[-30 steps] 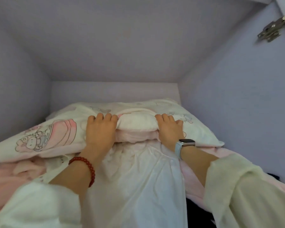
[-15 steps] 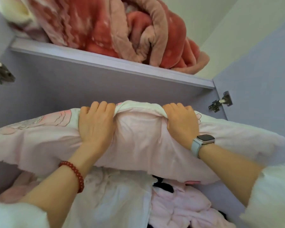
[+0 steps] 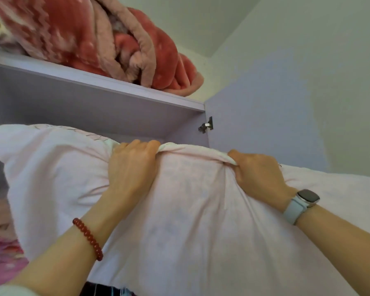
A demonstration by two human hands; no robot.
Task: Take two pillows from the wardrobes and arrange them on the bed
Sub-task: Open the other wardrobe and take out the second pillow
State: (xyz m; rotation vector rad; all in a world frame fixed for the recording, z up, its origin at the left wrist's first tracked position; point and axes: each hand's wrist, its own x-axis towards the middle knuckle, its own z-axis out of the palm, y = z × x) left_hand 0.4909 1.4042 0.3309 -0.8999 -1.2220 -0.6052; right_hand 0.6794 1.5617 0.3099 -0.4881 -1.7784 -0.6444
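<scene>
You had the pale pink pillow [image 3: 190,221] at centre frame, clear of the wardrobe shelf [image 3: 115,84], left hand [image 3: 132,169] and right hand [image 3: 259,174] fingers clenched on its bunched top edge; best kept level and drawn straight back, avoiding the hinge [image 3: 206,126].

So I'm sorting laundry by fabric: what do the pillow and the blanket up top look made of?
Pillow: pale pink woven cloth, likely cotton, matte, creasing finely where the left hand and right hand bunch it. Blanket: thick red-pink plush fleece, probably synthetic, fuzzy with soft rounded folds.
</scene>
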